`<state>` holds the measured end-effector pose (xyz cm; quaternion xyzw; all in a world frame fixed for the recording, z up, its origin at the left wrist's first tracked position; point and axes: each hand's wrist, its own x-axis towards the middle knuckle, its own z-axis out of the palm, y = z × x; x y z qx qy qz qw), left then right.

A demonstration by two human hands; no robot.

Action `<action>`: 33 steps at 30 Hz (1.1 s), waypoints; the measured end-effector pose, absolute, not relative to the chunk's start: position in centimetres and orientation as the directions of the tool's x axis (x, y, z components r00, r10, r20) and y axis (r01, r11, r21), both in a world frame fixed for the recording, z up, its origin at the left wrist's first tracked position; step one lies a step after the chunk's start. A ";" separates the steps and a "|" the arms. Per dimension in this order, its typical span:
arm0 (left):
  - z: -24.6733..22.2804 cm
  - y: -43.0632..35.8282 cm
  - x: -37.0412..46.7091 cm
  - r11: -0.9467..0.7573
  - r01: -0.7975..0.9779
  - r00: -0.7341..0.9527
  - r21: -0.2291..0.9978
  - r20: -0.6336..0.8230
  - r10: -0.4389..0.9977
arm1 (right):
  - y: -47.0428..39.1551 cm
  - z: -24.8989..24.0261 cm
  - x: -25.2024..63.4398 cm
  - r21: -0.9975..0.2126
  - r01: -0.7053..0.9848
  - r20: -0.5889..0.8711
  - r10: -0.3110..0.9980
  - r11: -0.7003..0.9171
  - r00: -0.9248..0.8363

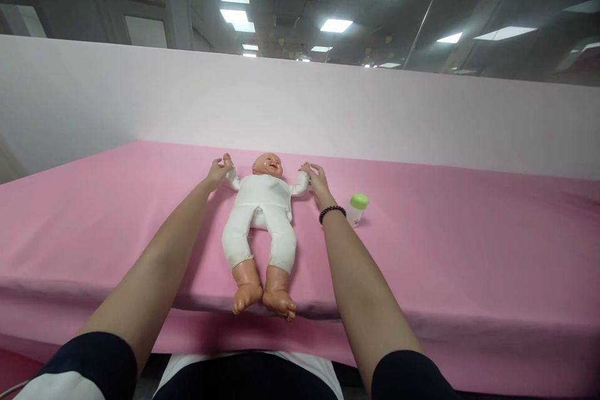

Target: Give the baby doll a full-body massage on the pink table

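- The doll (263,197) lies on its back on the pink sheet (445,250), between your forearms, head at the far end, feet at the near edge, arms spread left and right.
- It looks light to middling in weight. Its white body seems to be soft, padded cloth that would give under your fingers and let the limbs flop.
- The head, hands and feet look like smooth, firm plastic or rubber, a little slippery perhaps, but hardly fragile.
- For its whole weight, the trunk would be the surest hold, with a palm behind the head; a small hand or foot alone would let the rest sag.
- Your left hand (217,172) is partly closed, thumb and fingers lightly pinching the doll's hand on the left.
- Your right hand (320,186) is also part closed, fingers bent around the doll's other hand; how firmly either one grips, you cannot tell from here.
- Just right of your right wrist, with its dark bracelet (332,212), stands a pale bottle (355,215) with a green lid (359,201).
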<state>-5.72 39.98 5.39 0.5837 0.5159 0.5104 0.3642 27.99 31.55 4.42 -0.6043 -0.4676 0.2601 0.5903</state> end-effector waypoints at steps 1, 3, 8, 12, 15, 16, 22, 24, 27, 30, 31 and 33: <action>5.7 39.6 -6.5 -0.239 0.186 -0.004 0.953 0.244 0.970 | 31.0 4.9 28.4 -0.973 0.175 0.213 0.881 0.151 0.422; 6.1 38.7 -8.4 -0.296 0.116 0.122 0.948 0.282 0.952 | 29.6 5.6 29.3 -0.982 0.038 0.189 0.926 0.187 0.328; 6.0 36.7 -12.6 -0.325 0.130 0.414 0.937 0.247 0.876 | 25.9 6.9 31.6 -0.984 0.081 0.149 0.980 0.160 -0.130; 5.9 35.5 -12.9 -0.450 0.367 0.577 0.814 0.180 0.797 | 24.1 7.2 32.2 -0.973 0.163 0.120 0.963 0.162 -0.240; 6.3 34.3 -11.8 -0.578 0.467 0.634 0.670 0.202 0.746 | 23.8 7.2 31.8 -0.917 0.322 0.127 0.937 0.236 -0.325; 6.5 33.8 -11.4 -0.604 0.484 0.643 0.633 0.212 0.736 | 23.9 7.1 31.6 -0.889 0.378 0.129 0.934 0.258 -0.334; 7.1 32.4 -10.6 -0.630 0.538 0.643 0.561 0.211 0.736 | 24.7 6.3 31.1 -0.816 0.507 0.140 0.947 0.276 -0.289; 6.7 32.5 -10.8 -0.620 0.518 0.633 0.589 0.223 0.741 | 24.4 6.4 31.2 -0.801 0.531 0.123 0.944 0.277 -0.307; 5.7 33.0 -11.3 -0.548 0.428 0.595 0.719 0.232 0.769 | 23.4 6.8 30.9 -0.832 0.502 0.100 0.955 0.235 -0.280; 4.6 33.6 -11.4 -0.462 0.301 0.568 0.834 0.233 0.789 | 23.0 7.1 30.3 -0.930 0.308 0.157 0.974 0.201 -0.161; 4.4 33.6 -11.4 -0.454 0.275 0.568 0.847 0.238 0.788 | 23.3 7.0 30.0 -0.949 0.247 0.179 0.979 0.198 -0.097; 4.2 33.6 -11.1 -0.473 0.258 0.575 0.843 0.260 0.776 | 24.3 6.5 29.4 -0.966 0.171 0.205 0.977 0.191 0.064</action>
